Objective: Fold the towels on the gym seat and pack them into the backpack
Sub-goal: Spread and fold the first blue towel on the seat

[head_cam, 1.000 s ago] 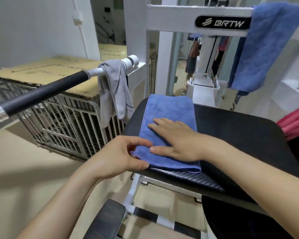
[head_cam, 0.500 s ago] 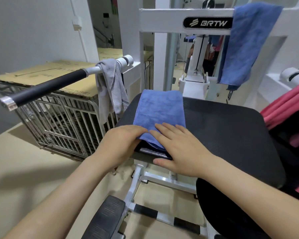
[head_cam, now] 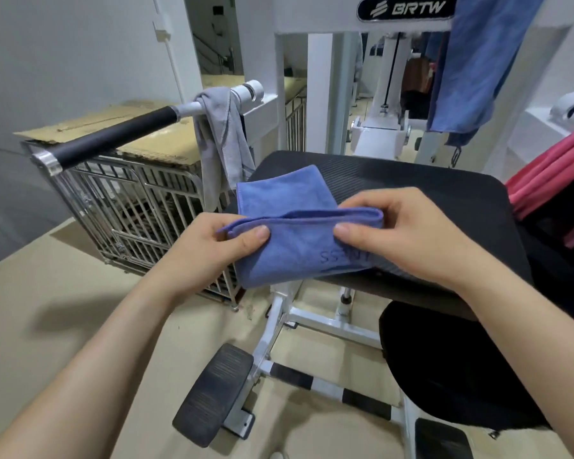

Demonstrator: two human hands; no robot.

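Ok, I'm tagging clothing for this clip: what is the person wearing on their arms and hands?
Nothing visible: the left forearm and right forearm are bare to the frame edge, no sleeves. The left hand and right hand show no gloves, rings or watch; nails short, unpainted.

A blue towel (head_cam: 289, 253) lies doubled over at the front-left corner of the gym seat (head_cam: 411, 180), near fold lifted, overhanging; a second towel (head_cam: 471, 61) hangs beyond the far-right corner; a grey towel (head_cam: 222, 144) hangs left.

Both hands, left (head_cam: 212, 246) and right (head_cam: 408, 233), pinching folded blue towel (head_cam: 299, 240), over black gym seat (head_cam: 411, 193)
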